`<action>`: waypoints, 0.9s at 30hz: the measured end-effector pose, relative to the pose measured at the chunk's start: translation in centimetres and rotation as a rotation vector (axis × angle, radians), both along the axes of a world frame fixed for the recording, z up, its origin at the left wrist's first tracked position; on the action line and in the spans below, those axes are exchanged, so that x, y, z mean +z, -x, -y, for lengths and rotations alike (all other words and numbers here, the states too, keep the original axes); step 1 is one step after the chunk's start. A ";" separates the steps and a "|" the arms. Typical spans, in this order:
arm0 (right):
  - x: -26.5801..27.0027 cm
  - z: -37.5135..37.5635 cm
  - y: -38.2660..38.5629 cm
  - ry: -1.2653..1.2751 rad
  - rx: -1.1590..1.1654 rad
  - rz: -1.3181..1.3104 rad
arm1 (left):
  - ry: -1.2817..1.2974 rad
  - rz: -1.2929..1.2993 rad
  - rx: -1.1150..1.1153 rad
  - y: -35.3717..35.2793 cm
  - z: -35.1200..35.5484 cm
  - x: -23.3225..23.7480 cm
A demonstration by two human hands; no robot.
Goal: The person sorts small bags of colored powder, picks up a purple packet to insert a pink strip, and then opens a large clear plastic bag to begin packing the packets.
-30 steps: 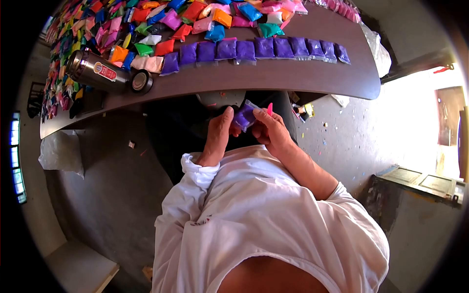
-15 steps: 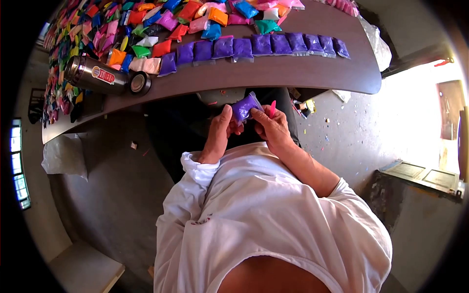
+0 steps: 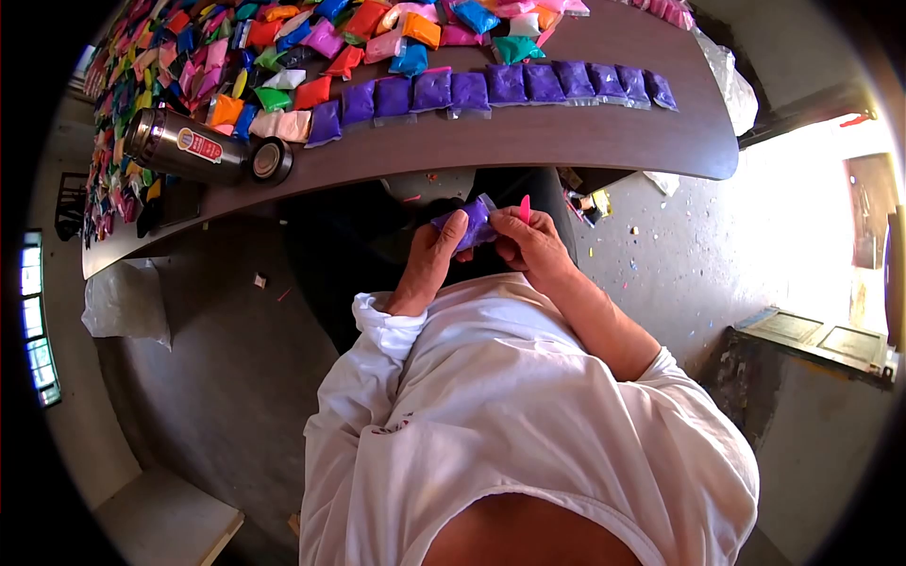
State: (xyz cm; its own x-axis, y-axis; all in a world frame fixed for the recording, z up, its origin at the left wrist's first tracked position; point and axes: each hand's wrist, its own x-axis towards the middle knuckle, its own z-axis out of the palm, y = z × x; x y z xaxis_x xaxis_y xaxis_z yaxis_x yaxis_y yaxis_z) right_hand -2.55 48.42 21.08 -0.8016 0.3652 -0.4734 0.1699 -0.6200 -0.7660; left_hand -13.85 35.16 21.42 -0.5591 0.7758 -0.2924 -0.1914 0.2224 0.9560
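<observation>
Above my lap, a small clear packet of purple clay-like material (image 3: 478,226) is held between both hands. My left hand (image 3: 432,259) is closed on its left side, thumb lying on top. My right hand (image 3: 538,250) pinches the packet's right edge between thumb and fingers. A thin pink plastic tool (image 3: 526,208) also sticks up from the right hand's fingers; its lower part is hidden. On the table in front lies a row of similar purple packets (image 3: 506,86), side by side.
Many coloured packets (image 3: 321,38) cover the left and back of the brown table (image 3: 585,141). A steel thermos (image 3: 184,146) lies on its side by the front edge, with a black-rimmed cap (image 3: 271,160) beside it. A plastic bag (image 3: 127,300) hangs below left.
The purple packet has tipped and come slightly lower, and my left thumb now lies farther over it. My right hand keeps its pinch and the pink tool.
</observation>
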 end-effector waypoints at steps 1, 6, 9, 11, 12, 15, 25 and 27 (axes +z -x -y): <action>-0.1 -0.3 -0.1 0.039 0.016 -0.003 | 0.006 -0.012 -0.016 0.1 0.1 -0.1; 0.1 -1.2 -0.5 -0.020 0.077 -0.020 | -0.033 0.026 -0.039 0.0 0.1 -0.4; 0.3 -1.2 -0.6 -0.156 0.082 -0.039 | -0.061 0.070 -0.031 0.0 0.1 -1.0; 0.4 -1.1 -0.6 -0.223 0.075 -0.031 | -0.069 0.093 -0.020 0.0 0.0 -1.1; 0.5 -1.0 -0.6 -0.302 0.075 -0.020 | -0.069 0.094 -0.026 0.0 0.0 -1.0; 0.8 -1.2 -0.7 -0.402 0.110 -0.003 | -0.063 0.088 -0.039 0.1 0.1 -1.5; 0.7 -2.1 -1.3 -0.285 0.198 -0.005 | -0.026 0.084 -0.106 0.2 0.3 -1.0; 0.9 -1.6 -1.1 -0.276 0.162 -0.003 | -0.044 0.131 -0.088 0.2 0.3 -1.1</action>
State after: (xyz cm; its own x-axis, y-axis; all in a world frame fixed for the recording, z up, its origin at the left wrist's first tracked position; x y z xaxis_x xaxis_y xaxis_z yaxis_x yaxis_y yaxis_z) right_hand -1.42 50.04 22.03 -0.8610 0.3473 -0.3715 0.2466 -0.3538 -0.9022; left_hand -14.02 34.91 20.33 -0.4476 0.8338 -0.3232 -0.2965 0.2026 0.9333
